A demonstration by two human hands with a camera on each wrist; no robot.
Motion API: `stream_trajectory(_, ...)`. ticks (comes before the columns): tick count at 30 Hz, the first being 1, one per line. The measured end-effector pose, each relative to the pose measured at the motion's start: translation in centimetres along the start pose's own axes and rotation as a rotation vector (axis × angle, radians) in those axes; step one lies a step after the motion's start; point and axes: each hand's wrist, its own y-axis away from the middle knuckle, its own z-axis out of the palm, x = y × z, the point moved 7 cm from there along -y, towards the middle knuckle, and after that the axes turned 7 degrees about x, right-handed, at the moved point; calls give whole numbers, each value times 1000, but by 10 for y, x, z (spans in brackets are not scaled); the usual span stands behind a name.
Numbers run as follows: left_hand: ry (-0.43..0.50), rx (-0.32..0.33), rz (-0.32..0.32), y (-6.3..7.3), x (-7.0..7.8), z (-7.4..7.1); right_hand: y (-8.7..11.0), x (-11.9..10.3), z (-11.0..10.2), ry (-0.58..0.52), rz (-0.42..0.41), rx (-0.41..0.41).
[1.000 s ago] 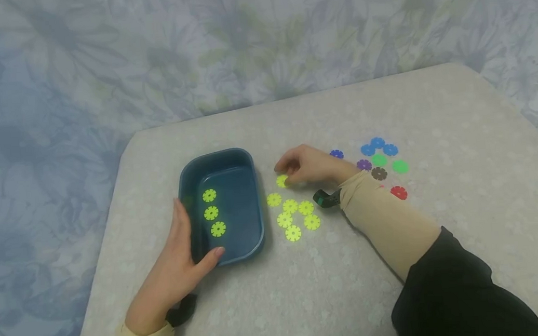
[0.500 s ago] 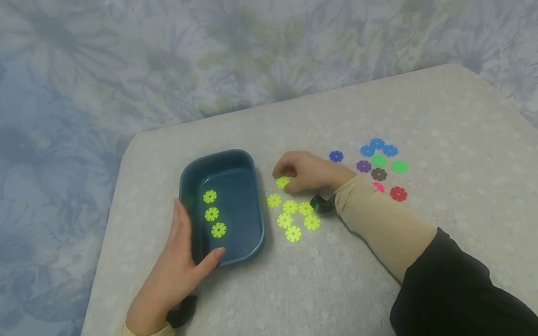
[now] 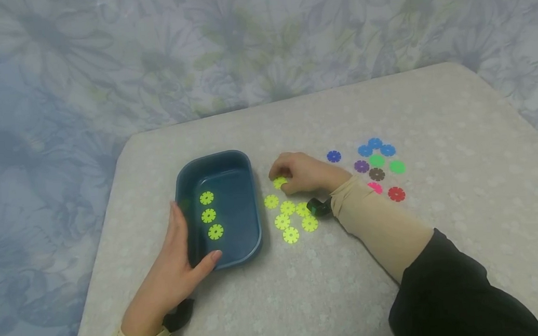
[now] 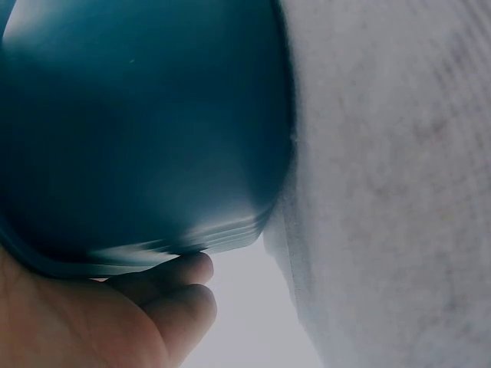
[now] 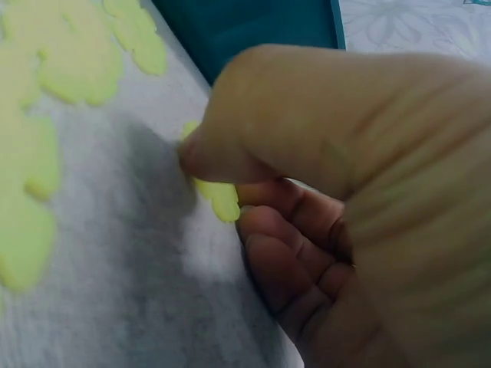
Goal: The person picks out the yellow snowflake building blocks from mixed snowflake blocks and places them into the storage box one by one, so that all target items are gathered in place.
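My left hand holds a dark teal plastic tub at its near left corner, thumb over the near rim and fingers along the outer left wall. In the left wrist view, fingertips press the tub's side. Three yellow notched discs, one of them a middle disc, lie flat in the tub. Right of it, my right hand pinches a yellow notched disc between thumb and fingers, close over the cloth. The right wrist view shows this disc's edge below the thumb; the rest is hidden.
Several more yellow discs lie between the tub and my right wrist. Farther right are blue discs, green discs, a purple disc, a brown disc, a pink disc and a red disc. A patterned wall stands behind the table.
My right hand has come down slightly, its thumb and fingers closing around the yellow disc. The left hand and tub stay in place; the head view has shifted a little.
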Motion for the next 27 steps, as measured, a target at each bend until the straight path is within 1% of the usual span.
stream_trajectory(10, -2, 3, 8, -1, 2, 0, -1, -3, 1, 37, -27, -4)
stream_trajectory(18, -10, -2, 1, -1, 1, 1, -1, -3, 3, 42, 8, -11)
stream_trajectory(23, -11, -5, -2, -1, 1, 1, -2, -2, 4, 75, -17, -13)
stream_trajectory(27, -7, -7, -1, -1, 1, 1, -2, -3, 5, 79, -29, -12)
